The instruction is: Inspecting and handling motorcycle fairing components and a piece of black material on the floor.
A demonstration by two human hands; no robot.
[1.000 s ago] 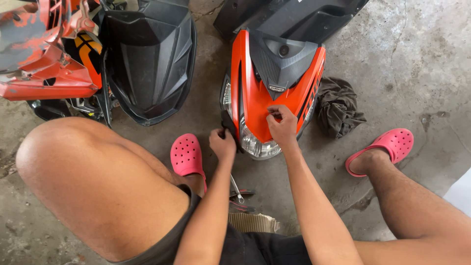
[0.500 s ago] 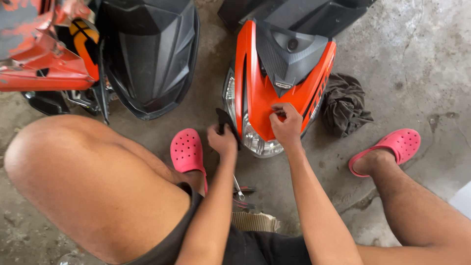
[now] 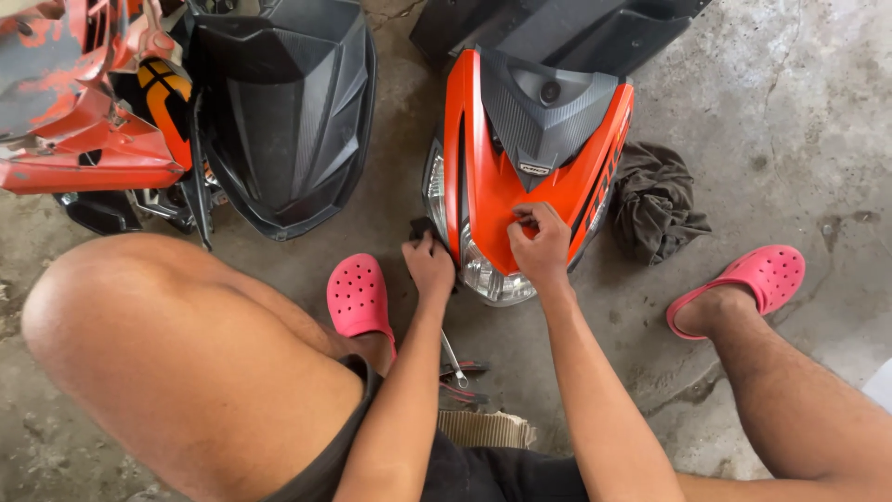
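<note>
An orange and grey scooter front panel [image 3: 483, 177] with a headlight [image 3: 488, 276] lies on the concrete floor in front of me. My left hand [image 3: 429, 265] grips the panel's dark left edge beside the headlight. My right hand [image 3: 540, 246] rests on the orange face just above the headlight, its fingertips pinched together on the surface; whether they hold anything small is not visible.
A black scooter panel [image 3: 279, 112] lies to the left, with orange body parts [image 3: 74, 121] beyond it. A dark rag [image 3: 658, 203] sits right of the orange panel. Hand tools [image 3: 457, 367] and a cardboard piece [image 3: 488, 429] lie between my legs. I wear pink clogs [image 3: 358, 296].
My view has shifted slightly, so the panels sit a little lower in the frame. Both hands stay at the panel's lower end, the right fingers working at the same spot.
</note>
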